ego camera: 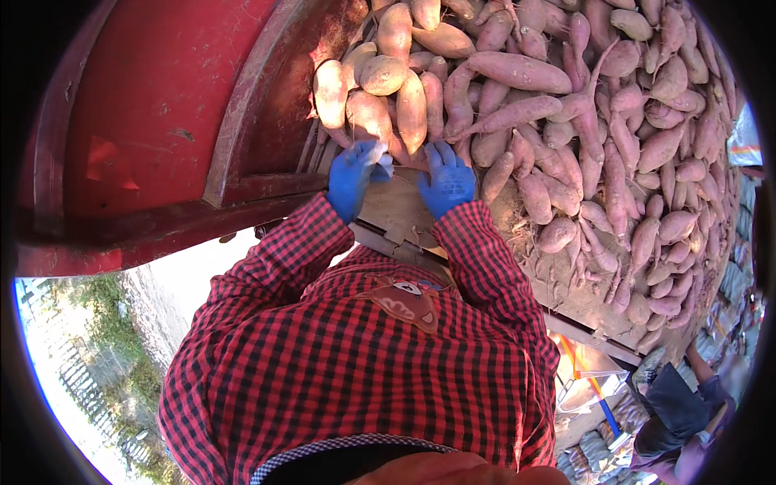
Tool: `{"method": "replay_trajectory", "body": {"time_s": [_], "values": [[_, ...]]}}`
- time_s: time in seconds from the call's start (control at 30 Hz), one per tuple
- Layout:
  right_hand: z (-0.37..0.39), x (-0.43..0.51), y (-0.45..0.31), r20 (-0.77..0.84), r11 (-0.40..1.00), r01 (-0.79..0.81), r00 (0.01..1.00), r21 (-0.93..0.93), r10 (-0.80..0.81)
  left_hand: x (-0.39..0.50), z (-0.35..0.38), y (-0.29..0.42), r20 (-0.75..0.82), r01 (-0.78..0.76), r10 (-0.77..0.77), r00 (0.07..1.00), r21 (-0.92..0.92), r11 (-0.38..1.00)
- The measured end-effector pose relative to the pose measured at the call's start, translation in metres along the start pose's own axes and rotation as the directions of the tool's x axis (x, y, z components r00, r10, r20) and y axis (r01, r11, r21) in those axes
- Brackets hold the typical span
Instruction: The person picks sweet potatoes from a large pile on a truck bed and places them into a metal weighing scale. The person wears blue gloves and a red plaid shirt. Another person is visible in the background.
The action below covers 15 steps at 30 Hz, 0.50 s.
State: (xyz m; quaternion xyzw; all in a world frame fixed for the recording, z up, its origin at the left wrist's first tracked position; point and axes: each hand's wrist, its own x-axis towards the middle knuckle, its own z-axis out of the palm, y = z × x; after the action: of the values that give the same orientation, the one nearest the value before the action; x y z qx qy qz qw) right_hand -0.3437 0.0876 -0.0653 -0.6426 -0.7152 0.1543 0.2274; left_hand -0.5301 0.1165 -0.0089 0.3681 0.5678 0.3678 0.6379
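Blue gloves cover both hands, which meet the near edge of a large heap of sweet potatoes (515,73). My left hand (351,180) has its fingers curled around a small white scrap (381,159), perhaps cloth or plastic; its material is unclear. Palm down, my right hand (447,180) reaches to the base of the heap, its fingertips against the lowest roots and its thumb out to the left. Whether it pinches anything is hidden. A thin pale strand runs between the hands. Just beyond them lies an orange-lit sweet potato (411,112).
A red metal truck side panel (163,103) rises at the left. Below my hands is the dusty truck bed (403,203), with a hinged metal edge (394,245) in front of me. At lower right, another person (679,412) bends near filled bags (597,451).
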Motion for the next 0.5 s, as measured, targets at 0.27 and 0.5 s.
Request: {"method": "replay_trajectory", "body": {"time_s": [0.27, 0.5], "values": [[0.001, -0.002, -0.006, 0.483, 0.974, -0.227, 0.851, -0.015, 0.206, -0.019, -0.028, -0.063, 0.108, 0.546, -0.537, 0.837, -0.103, 0.831], [-0.046, -0.089, -0.029, 0.203, 0.902, -0.329, 0.939, 0.28, 0.279, -0.014, 0.034, -0.054, 0.477, 0.595, -0.367, 0.798, -0.531, 0.604]]}}
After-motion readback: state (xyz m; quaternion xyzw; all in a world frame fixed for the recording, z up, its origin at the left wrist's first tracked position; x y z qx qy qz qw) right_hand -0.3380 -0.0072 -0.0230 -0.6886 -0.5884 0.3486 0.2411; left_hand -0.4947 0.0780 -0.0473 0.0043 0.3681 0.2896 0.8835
